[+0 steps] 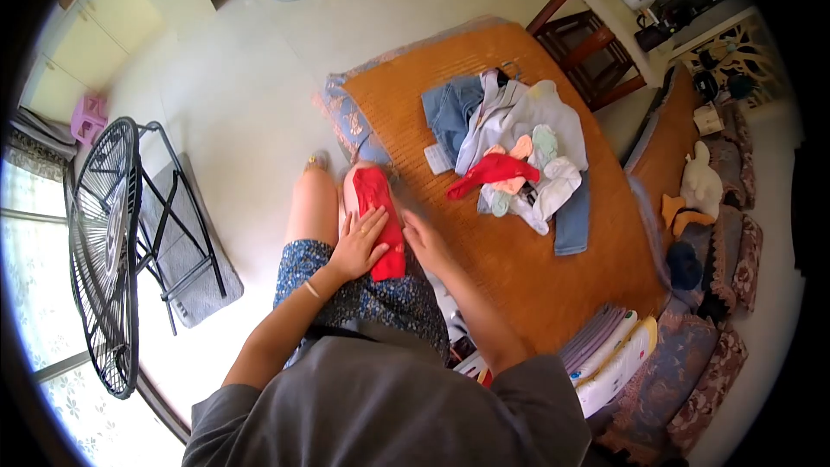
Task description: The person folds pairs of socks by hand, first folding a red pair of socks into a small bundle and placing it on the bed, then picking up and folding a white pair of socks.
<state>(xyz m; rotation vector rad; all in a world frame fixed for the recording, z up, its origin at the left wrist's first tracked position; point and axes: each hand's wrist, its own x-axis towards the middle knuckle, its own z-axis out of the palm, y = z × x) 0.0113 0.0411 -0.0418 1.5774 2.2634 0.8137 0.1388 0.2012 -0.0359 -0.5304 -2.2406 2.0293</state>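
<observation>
A red sock [371,190] lies lengthwise over my right thigh, above the blue flowered shorts. My left hand [360,244] rests flat on it with the fingers spread. Just to the right of the sock is my right hand [425,242], its fingers stretched out and holding nothing; whether it touches the sock's edge I cannot tell. On the orange-brown mat to the right is a laundry heap: jeans [451,117], a grey garment [551,108], another red sock [493,173], and small peach, mint and white pieces.
The orange-brown mat [519,285] covers a wide seat beside me. A black fan [108,233] stands at left by a grey floor mat [212,268]. Packages [609,355] sit near my right elbow. Cushions [692,346] and a plush toy [702,177] lie farther right.
</observation>
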